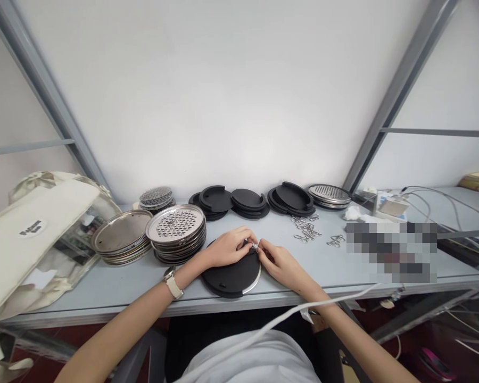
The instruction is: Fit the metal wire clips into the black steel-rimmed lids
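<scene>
A black round disc (227, 274) with a bright metal rim along its right side lies flat near the table's front edge. At its upper right edge is a small shiny metal clip (255, 246), pinched between my two hands. My left hand (232, 247) reaches over the disc, with thumb and index finger closed at the clip's left end. From the right, my right hand (278, 264) grips the other end with bent fingers. Several similar loose wire clips (308, 230) lie in a pile to the right, with a smaller group (335, 240) beside it.
Stacks of perforated metal grater discs (176, 226) and plain metal discs (122, 231) stand left. Black round covers (249, 201) and another grater stack (329, 194) line the wall. A cream bag (43, 229) is far left. A white cable (295, 309) crosses my right forearm.
</scene>
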Available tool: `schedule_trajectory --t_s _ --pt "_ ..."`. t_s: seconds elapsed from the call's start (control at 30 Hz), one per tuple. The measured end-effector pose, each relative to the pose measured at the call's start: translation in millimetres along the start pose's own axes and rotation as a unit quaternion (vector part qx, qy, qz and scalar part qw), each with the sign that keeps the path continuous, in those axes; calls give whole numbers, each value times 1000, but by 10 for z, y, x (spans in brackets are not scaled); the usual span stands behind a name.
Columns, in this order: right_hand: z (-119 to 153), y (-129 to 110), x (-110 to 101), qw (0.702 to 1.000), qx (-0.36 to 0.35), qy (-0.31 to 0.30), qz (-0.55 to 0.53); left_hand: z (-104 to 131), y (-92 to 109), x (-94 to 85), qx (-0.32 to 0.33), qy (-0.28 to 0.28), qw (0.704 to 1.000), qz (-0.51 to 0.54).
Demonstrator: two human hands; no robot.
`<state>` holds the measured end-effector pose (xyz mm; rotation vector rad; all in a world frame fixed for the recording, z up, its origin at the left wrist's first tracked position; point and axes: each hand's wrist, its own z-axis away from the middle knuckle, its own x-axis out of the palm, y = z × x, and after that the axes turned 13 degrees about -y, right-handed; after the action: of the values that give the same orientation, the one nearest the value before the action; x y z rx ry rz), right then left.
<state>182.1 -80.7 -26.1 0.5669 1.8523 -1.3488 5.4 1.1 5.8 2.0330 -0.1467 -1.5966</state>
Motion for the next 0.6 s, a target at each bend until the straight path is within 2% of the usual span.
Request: schedule_trajectory --t_s 0.6 --pt "2 20 17 1000 9 -13 -2 -4 -55 26 7 24 1000 -17"
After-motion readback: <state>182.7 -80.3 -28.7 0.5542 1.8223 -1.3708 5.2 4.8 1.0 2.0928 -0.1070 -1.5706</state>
